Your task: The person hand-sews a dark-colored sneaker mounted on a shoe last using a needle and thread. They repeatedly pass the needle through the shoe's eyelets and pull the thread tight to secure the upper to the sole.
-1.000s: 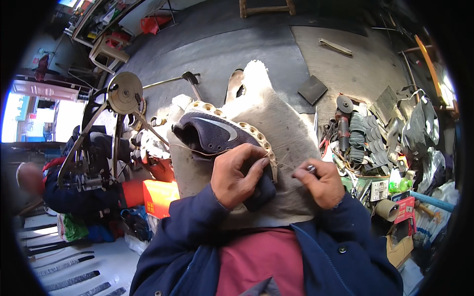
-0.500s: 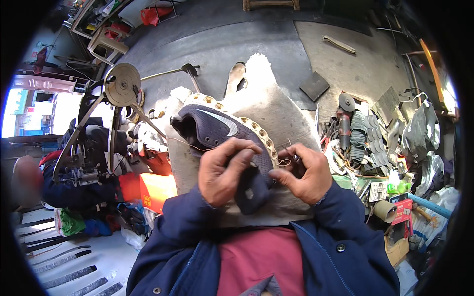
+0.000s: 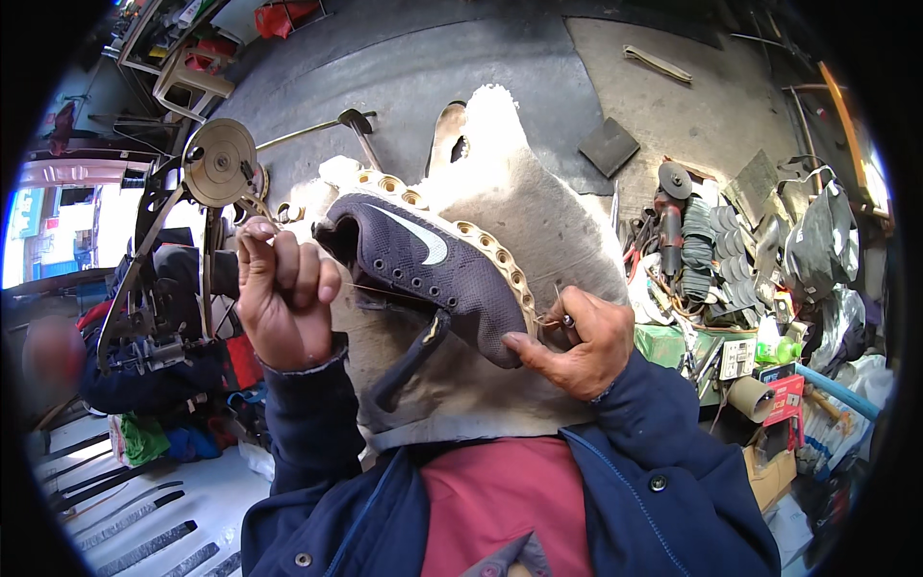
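Note:
A dark sneaker [image 3: 437,250] with a pale swoosh lies on its side across my lap, its cream sole [image 3: 505,262] with round recesses facing away from me. My left hand [image 3: 286,298] is raised left of the shoe's opening, fingers curled on a thin thread [image 3: 370,290] that runs toward the shoe's lacing edge. At the toe, my right hand [image 3: 588,348] is closed round what looks like a small awl [image 3: 568,321]. My right thumb presses the toe, and thread loops beside the sole there. The dark tongue [image 3: 413,361] hangs out toward me.
A worn, pale cloth [image 3: 567,231] covers my lap under the shoe. On the left stands a metal machine with a round wheel [image 3: 219,162]. On the right are an angle grinder [image 3: 670,221], stacked sole pieces [image 3: 735,260] and a green bottle [image 3: 777,348]. Dark strips [image 3: 144,546] lie lower left.
My left hand has moved from over the shoe out to the left, drawing the thread. The shoe's side and eyelets now show, and its tongue swung left. My right hand stays at the toe.

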Demonstrator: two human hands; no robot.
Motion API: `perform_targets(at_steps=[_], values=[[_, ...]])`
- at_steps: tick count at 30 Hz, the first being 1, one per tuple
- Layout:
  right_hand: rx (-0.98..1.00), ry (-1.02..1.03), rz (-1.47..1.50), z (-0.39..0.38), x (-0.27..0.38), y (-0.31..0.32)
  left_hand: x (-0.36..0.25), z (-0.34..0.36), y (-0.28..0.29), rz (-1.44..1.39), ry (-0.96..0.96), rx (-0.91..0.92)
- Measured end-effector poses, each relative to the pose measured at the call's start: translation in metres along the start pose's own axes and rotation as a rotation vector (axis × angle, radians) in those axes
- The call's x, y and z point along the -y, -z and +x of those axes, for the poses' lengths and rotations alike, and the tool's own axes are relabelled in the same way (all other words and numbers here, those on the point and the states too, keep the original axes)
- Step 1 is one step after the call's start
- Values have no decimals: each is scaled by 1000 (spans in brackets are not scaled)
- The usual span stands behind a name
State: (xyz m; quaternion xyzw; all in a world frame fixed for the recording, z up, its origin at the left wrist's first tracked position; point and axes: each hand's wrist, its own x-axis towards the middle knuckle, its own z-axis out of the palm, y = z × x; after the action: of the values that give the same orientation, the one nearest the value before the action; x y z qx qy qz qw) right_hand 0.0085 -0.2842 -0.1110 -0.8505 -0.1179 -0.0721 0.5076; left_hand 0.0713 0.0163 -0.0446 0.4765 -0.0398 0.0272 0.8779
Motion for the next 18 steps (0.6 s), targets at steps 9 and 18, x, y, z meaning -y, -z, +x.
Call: perform_targets(at_steps=[9,18], values=[[55,-16,14,4,-5,-2,-29,16,65,153,-66,-141],[140,-40,39,11,-11,-11,-11,0,121,163,103,-364]])
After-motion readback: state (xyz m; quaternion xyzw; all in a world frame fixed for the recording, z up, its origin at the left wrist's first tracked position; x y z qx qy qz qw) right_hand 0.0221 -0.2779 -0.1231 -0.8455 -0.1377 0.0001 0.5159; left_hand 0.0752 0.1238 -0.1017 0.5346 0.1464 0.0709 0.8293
